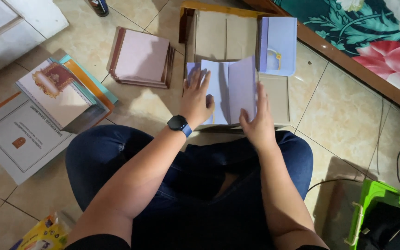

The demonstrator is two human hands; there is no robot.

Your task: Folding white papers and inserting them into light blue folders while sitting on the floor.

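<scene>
This looks like a room in a home, used for craft or paper work on the floor. The glossy beige tiled floor [343,115] carries everything, and a person sits on it cross-legged in blue jeans. At the upper right stands a bed with a dark wooden frame [348,60] and a teal bedsheet printed with large pink flowers [385,41]. A white panelled door [5,32] fills the upper left corner, and thin black cables [385,139] trail across the tiles.
</scene>
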